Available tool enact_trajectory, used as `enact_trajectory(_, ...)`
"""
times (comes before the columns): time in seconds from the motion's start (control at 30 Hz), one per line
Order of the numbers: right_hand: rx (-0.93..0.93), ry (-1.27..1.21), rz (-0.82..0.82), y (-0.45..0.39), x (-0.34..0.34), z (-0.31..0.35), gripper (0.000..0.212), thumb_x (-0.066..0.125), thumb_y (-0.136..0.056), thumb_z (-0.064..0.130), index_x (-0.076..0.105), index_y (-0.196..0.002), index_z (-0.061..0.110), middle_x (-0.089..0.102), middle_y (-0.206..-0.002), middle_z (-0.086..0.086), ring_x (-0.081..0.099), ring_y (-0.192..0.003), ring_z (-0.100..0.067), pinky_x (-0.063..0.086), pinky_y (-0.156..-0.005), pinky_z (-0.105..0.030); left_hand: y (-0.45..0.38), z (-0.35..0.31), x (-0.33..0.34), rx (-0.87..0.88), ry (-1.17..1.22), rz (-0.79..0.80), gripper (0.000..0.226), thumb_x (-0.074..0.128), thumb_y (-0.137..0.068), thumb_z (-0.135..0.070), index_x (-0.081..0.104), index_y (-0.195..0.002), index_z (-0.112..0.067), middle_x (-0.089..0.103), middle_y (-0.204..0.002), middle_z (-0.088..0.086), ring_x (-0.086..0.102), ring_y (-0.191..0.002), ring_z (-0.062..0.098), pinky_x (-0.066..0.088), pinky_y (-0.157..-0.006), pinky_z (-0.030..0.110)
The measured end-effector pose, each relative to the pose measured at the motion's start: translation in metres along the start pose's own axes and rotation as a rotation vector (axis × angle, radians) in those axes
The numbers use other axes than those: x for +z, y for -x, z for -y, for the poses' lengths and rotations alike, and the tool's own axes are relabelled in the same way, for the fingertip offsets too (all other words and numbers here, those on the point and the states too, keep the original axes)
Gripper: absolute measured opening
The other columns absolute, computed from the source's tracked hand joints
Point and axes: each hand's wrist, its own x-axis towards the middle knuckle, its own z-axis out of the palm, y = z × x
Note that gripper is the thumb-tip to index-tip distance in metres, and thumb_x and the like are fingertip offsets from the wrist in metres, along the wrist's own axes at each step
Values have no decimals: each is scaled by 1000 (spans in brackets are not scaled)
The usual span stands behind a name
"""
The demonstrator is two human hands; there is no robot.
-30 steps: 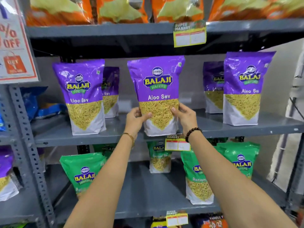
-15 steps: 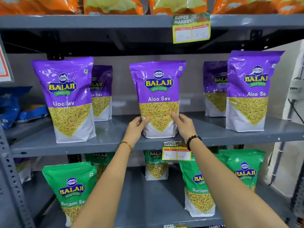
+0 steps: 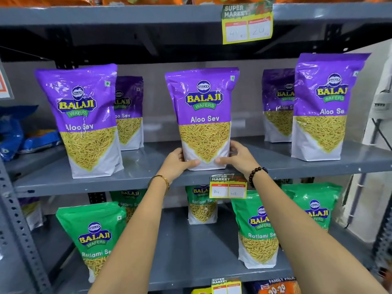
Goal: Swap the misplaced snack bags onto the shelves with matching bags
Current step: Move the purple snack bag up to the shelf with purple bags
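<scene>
A purple Aloo Sev bag (image 3: 203,107) stands upright in the middle of the grey middle shelf (image 3: 137,179). My left hand (image 3: 178,162) grips its lower left corner and my right hand (image 3: 239,155) grips its lower right corner, thumbs on the front. Other purple Aloo Sev bags stand on the same shelf: one at the left (image 3: 84,119) with another behind it (image 3: 129,113), one at the right (image 3: 322,107) with another behind it (image 3: 277,107). On the shelf below stand green Ratlami Sev bags (image 3: 93,234), (image 3: 256,230), (image 3: 316,206), (image 3: 201,206).
Orange bags line the top shelf (image 3: 127,14). Yellow price tags hang from the top shelf edge (image 3: 247,24) and the middle shelf edge (image 3: 228,186). Blue bags (image 3: 12,134) lie on the neighbouring rack at left. A perforated steel upright (image 3: 21,240) runs down the left side.
The purple bag has come down onto the middle shelf and now stands on it. Both hands slid lower on the bag. The view has moved closer and shifted downward.
</scene>
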Motion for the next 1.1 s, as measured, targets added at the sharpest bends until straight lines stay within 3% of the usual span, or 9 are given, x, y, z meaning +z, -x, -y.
enact_trajectory(0.27, 29, 38, -10, -3, 1, -4, 55, 76, -68, 11, 52, -117, 14, 60, -113, -2, 55, -106, -19, 42, -87, -30, -2, 2, -1, 4, -55, 3, 60, 77, -67, -21, 51, -120, -10, 60, -126, 7, 59, -112, 19, 45, -102, 38)
enact_trajectory(0.43, 49, 133, 28, -6, -8, -2, 60, 78, -66, 17, 52, -120, 16, 60, -125, -5, 53, -117, -23, 42, -103, -41, -2, 0, 0, 4, -39, 37, 51, 73, -73, -16, 51, -119, -14, 59, -126, 6, 57, -113, 19, 43, -102, 35)
enact_trajectory(0.6, 41, 164, 80, -2, -8, -5, 60, 79, -64, 19, 50, -116, 23, 60, -126, -5, 57, -114, -22, 45, -102, -46, -4, 2, 2, 10, -59, 20, 51, 73, -72, -19, 51, -118, -15, 60, -126, 5, 57, -112, 18, 44, -102, 36)
enact_trajectory(0.8, 56, 141, 70, -2, -10, -8, 65, 78, -65, 8, 48, -123, 13, 57, -130, -10, 53, -119, -24, 42, -105, -45, -4, 3, 2, 0, -59, 13, 56, 75, -71, -20, 50, -120, -14, 60, -127, 6, 57, -114, 19, 44, -103, 38)
enact_trajectory(1.1, 62, 129, 49, -4, -10, -12, 66, 78, -65, 7, 48, -123, 11, 58, -127, -12, 55, -117, -26, 44, -103, -46, -4, 4, 1, -6, -41, 13, 51, 75, -71, -18, 52, -116, -14, 61, -125, 7, 58, -112, 20, 45, -102, 38)
